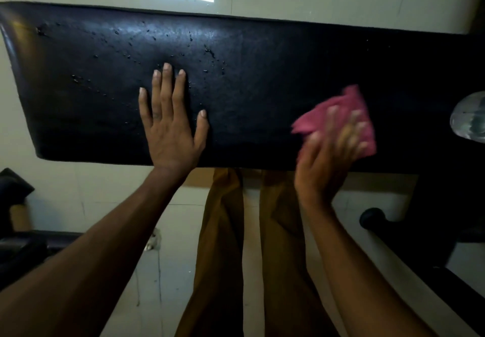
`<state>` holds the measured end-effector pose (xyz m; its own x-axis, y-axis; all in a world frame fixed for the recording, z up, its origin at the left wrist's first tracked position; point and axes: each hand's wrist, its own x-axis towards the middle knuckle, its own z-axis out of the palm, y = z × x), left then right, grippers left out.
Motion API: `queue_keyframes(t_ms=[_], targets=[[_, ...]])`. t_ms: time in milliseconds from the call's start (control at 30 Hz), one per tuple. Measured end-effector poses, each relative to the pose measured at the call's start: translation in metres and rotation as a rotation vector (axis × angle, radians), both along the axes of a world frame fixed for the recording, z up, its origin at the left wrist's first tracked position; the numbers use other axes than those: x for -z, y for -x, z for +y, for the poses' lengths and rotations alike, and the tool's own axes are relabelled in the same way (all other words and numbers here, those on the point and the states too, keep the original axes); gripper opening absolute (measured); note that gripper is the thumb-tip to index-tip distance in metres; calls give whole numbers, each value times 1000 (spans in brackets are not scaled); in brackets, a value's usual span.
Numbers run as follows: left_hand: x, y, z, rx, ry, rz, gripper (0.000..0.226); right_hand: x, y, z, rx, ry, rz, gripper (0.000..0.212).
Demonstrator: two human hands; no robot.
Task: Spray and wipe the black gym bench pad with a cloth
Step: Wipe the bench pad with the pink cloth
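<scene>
Left hand flat, fingers spread, on pad; right hand, blurred, presses cloth. Pad's long axis runs left-right; droplets lie beyond left hand, well left of cloth.

Black padded bench, droplets scattered far-left. Left hand flat on it mid-left; pink cloth under blurred right hand, right of centre.
</scene>
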<state>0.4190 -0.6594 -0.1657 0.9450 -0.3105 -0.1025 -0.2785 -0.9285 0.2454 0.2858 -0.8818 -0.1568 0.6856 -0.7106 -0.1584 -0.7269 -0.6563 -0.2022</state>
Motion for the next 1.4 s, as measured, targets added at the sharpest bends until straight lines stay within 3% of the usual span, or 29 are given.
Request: queue_keyframes(t_ms=[67,100,167,233,300,367,467,500,533,633,667,700,767,833,867,900,1000,1033,1067,1200,1233,1333,1400], targets=[[1,0,-1,-3,2,-5,68,4,-32,-2,391,7,-66,53],[1,0,-1,-5,3,-4,68,2,-48,9,422,6,-50,54],[0,-1,0,-5,3,11,68,-1,-57,35,113,-2,40,53],[0,-2,2,0,-6,15,69,-4,-49,37,-395,-29,111,55],[-1,-3,3,8,-12,25,70,-5,-50,3,-649,-56,93,55],[-1,-3,3,4,-9,43,70,-4,-62,-30,-513,-5,57,57],[-1,-3,3,-2,-27,43,72,-3,-103,-24,111,15,43,58],[-2,-4,2,-4,-20,50,72,-6,-117,-6,160,12,79,59],[-3,-4,1,-8,-10,63,72,-8,-126,13,53,8,117,60],[-9,-7,4,-1,68,92,69,-11,-125,41,-720,-68,196,61],[-13,-10,7,2,125,105,68,-11,-127,34,-833,-87,200,59],[-16,-13,11,-4,188,121,66,-10,-128,26,-807,-77,180,58],[-22,-19,24,-31,263,130,64,-9,-136,20,-451,-59,108,57],[-23,-26,40,-51,226,106,64,-7,-150,40,-68,-54,90,57],[-21,-30,50,-65,185,94,65,-8,-161,60,-17,-58,106,57],[-20,-33,60,-84,140,89,66,-9,-169,82,-97,-58,123,58],[-18,-38,89,-152,39,98,74,-7,-182,114,-832,-87,155,59],[-18,-39,98,-166,23,104,77,-6,-188,110,-977,-98,143,58],[-18,-39,106,-177,12,109,78,-5,-195,104,-984,-96,131,57],[-15,-37,124,-180,-17,106,82,0,-215,143,-413,-37,148,60],[-14,-36,125,-177,-5,108,81,-1,-217,166,-427,-39,150,62],[-17,-32,126,-254,162,84,70,-6,-218,206,-883,-131,158,62],[-26,-32,126,-361,307,62,65,-9,-223,200,-1031,-221,149,61]])
